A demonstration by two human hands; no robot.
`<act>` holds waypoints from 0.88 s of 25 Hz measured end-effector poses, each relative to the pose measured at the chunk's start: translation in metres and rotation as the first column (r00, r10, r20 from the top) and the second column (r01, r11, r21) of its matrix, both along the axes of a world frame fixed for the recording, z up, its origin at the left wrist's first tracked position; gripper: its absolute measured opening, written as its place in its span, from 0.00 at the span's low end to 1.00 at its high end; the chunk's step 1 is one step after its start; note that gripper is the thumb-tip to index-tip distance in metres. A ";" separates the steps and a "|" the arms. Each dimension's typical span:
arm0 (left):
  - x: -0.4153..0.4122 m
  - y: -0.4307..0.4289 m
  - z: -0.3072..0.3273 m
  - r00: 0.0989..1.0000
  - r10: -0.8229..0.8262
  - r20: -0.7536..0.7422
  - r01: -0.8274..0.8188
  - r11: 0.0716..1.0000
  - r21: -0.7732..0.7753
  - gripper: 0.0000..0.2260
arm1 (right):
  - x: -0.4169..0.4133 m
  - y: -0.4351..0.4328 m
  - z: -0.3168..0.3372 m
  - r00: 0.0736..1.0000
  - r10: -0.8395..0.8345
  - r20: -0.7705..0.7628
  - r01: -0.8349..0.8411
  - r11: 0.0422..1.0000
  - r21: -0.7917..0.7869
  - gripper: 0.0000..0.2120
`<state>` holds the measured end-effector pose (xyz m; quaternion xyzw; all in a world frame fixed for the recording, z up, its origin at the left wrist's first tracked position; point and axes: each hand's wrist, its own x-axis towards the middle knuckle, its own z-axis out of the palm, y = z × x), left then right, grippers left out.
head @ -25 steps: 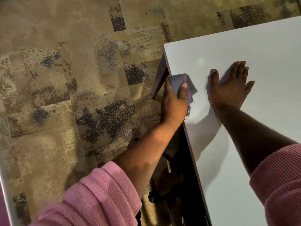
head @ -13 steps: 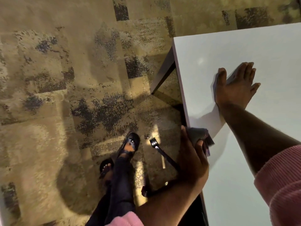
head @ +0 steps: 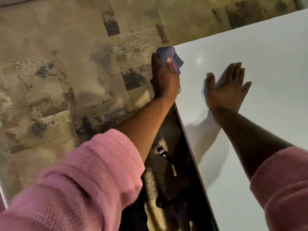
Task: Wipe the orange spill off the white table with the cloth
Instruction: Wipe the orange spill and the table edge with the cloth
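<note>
While its fingers clamp the blue-grey cloth (pink edge showing) against the white table at its far left corner, the left hand hugs the edge; the right hand lies flat, fingers spread, holding nothing, on the tabletop nearby.

An indoor carpeted room, perhaps an office or home, is showing: patterned beige carpet is lying left of the fingers, white table beneath them.
</note>
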<state>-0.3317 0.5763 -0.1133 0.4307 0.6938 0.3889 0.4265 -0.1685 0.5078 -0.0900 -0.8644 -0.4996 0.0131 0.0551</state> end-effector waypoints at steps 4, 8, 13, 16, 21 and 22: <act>0.029 -0.119 0.008 0.989 0.095 -0.113 -0.088 0.994 0.065 0.27 | -0.001 -0.001 -0.002 1.000 0.002 0.013 -0.002 1.000 0.009 0.41; 0.033 -0.236 0.032 0.999 -0.043 -0.016 0.042 0.996 -0.076 0.27 | -0.002 -0.003 -0.003 1.000 0.005 -0.010 -0.005 1.000 -0.012 0.41; 0.006 -0.121 0.035 0.996 -0.051 -0.069 0.055 0.996 0.064 0.17 | -0.001 -0.002 0.002 0.999 0.000 -0.039 -0.002 0.999 -0.046 0.41; -0.012 -0.022 0.032 0.995 -0.102 0.008 0.101 0.992 0.070 0.12 | -0.004 -0.005 0.004 0.998 0.003 -0.060 -0.007 0.998 -0.069 0.41; -0.035 0.063 0.033 0.883 -0.459 -0.101 0.468 0.878 0.098 0.05 | -0.006 -0.005 0.011 0.993 -0.015 -0.120 0.006 0.997 -0.075 0.40; -0.030 0.073 0.030 0.822 -0.545 -0.162 0.553 0.833 0.003 0.07 | -0.006 -0.005 0.012 0.991 -0.019 -0.135 0.010 0.998 -0.063 0.40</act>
